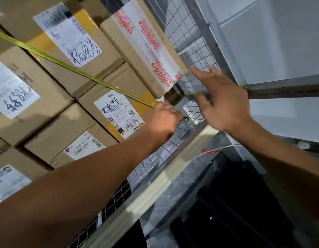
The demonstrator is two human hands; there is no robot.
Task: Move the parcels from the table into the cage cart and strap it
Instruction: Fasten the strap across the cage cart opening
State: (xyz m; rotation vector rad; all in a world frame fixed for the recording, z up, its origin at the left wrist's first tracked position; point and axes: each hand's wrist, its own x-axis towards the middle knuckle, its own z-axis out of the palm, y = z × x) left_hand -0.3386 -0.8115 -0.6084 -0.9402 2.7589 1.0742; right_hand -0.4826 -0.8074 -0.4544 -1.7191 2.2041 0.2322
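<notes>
Brown cardboard parcels (53, 133) with white shipping labels fill the left half of the frame. They are stacked tight inside the grey wire-mesh cage cart (191, 31), whose mesh wall runs from the top centre down toward the bottom centre. One parcel at upper centre, sealed with white tape printed in red (142, 47), sits just beside the mesh. A yellow-green flat webbing strap (74, 68) crosses the parcel faces taut, from the left edge to the middle of the frame, where it ends in the left hand (162, 120). That hand's fingers are curled round the strap's end, right at the mesh. A small metal fitting (184, 119) shows just past the fingers, too small to make out. The right hand (225, 99), right of centre, hovers by the mesh with fingers straight and spread, holding nothing. Whether its fingertips touch the wire cannot be told.
</notes>
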